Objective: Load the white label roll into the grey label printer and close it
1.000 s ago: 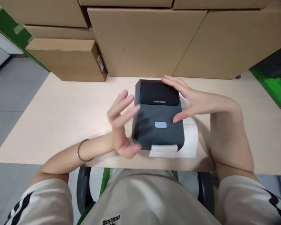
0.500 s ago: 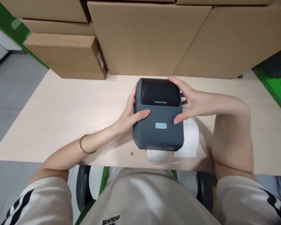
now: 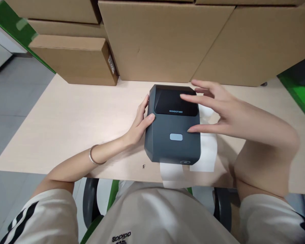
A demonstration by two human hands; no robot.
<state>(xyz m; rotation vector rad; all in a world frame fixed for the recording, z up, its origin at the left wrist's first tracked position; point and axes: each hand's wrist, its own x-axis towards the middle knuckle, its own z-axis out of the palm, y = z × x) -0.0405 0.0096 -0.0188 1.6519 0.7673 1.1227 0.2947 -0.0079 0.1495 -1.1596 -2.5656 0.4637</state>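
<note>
A dark grey label printer (image 3: pixel 174 145) with a black window and a light blue button sits on the light wooden table (image 3: pixel 91 112). My left hand (image 3: pixel 138 127) rests against its left side, thumb on the top edge, fingers partly hidden behind the side. Over the printer's right part is my right hand (image 3: pixel 216 105), fingers spread, with two fingertips at the top surface and nothing held. White paper (image 3: pixel 208 152) lies beside and partly under the printer, and another white strip (image 3: pixel 171 173) extends from its front over the table edge.
Large cardboard boxes (image 3: pixel 165 40) line the back of the table. A smaller flat box (image 3: pixel 71 64) stands at the back left. A small dark mark (image 3: pixel 143 166) is on the table near the front edge. Chair armrests (image 3: pixel 222 206) are below.
My right hand has let go of the printer's right side and spread over its top. My left thumb has slid toward the left edge. The front paper strip reaches further over the table edge.
</note>
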